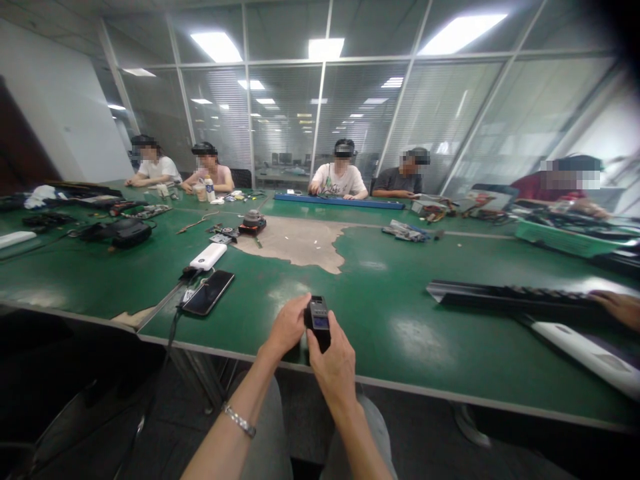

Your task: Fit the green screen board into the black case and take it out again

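Note:
Just above the near edge of the green table point(380, 320), a small black handheld device point(319, 313) with a lit bluish screen and a row of small buttons is between my hands. My left hand point(290, 327) closes on its left side, near the top. My right hand point(334, 353) wraps its lower right side, with the thumb at the bottom. The device's underside and some fingertips are hidden. To the left lie a dark smartphone point(209, 292) and a white power bank point(209, 256) with cables.
A long black slotted rail point(500, 297) and a white strip-shaped part point(585, 353) lie at right, where another person's hand point(620, 308) rests. Several people sit across the table. A green basket point(555, 237) of cables stands at far right. A black bag-like item point(120, 231) lies left.

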`<state>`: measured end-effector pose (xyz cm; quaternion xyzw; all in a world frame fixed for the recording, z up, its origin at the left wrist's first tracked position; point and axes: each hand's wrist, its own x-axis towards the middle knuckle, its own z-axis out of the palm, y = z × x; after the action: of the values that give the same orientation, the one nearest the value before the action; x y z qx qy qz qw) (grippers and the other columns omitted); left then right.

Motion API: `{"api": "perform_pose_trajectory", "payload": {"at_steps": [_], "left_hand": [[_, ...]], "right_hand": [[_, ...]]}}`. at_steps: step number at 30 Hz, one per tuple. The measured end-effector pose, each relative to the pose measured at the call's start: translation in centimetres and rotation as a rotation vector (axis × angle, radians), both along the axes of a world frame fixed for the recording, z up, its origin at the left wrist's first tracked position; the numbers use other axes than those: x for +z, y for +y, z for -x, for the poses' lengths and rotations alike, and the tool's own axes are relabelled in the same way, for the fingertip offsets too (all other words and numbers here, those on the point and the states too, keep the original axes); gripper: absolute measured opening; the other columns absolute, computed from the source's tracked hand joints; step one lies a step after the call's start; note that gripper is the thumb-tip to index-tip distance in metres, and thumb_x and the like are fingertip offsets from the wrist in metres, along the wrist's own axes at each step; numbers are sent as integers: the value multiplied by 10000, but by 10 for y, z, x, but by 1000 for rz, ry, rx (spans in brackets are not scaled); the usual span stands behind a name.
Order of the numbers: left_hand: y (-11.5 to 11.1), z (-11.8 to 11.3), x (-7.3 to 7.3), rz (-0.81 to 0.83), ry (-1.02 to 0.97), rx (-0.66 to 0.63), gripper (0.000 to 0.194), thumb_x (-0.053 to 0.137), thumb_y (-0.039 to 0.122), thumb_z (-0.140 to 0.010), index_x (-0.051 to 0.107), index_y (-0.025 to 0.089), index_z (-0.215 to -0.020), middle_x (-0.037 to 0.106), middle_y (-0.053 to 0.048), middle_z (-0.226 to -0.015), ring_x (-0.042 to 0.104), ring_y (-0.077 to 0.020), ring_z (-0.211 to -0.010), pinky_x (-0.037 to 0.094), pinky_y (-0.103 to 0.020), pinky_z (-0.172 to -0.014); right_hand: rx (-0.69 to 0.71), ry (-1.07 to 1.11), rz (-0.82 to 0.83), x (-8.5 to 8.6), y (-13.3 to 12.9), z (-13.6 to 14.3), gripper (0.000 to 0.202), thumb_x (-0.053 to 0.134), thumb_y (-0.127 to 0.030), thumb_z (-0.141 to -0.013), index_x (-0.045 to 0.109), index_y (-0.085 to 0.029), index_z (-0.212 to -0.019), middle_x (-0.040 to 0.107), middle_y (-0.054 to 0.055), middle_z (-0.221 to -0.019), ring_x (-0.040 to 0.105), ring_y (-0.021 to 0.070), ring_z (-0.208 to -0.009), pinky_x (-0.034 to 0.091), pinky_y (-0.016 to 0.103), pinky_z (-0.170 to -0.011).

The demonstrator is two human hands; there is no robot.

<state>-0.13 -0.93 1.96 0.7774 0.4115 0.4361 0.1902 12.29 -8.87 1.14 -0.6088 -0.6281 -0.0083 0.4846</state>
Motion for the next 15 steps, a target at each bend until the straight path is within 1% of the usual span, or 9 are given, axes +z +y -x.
{"api": "perform_pose_trajectory", "payload": {"at_steps": [4,9,12,15], "left_hand": [[1,0,-3,6,12,6,413,403,184,-930,576,183,-1304,601,-87,-1332,545,-213,-1248,410,-418,-1100],[3,-1,-7,20,-6,64,484,364,132,-908,501,165,-1371,554,-95,-1384,504,-209,-1294,392,-424,-1116],[4,-1,-9,2,-19,61,481,365,135,-910,496,170,-1372,561,-94,-1376,509,-209,-1290,398,-420,-1112],[6,-1,-11,-24,-30,60,495,380,122,-896,492,192,-1373,567,-86,-1371,521,-204,-1278,411,-412,-1103]], "right_hand": [[-13,-12,18,0,0,0,577,542,-380,-884,467,-72,-1367,598,194,-1281,582,301,-1164,475,452,-980],[-27,-23,46,2,1,0,583,549,-382,-873,477,-66,-1357,611,196,-1263,605,305,-1127,484,453,-955],[-48,1,57,11,2,2,591,553,-393,-864,487,-69,-1354,615,192,-1264,613,297,-1122,487,432,-953],[-70,19,28,30,3,2,622,556,-427,-859,489,-62,-1359,610,201,-1270,609,298,-1138,483,421,-957]]}}
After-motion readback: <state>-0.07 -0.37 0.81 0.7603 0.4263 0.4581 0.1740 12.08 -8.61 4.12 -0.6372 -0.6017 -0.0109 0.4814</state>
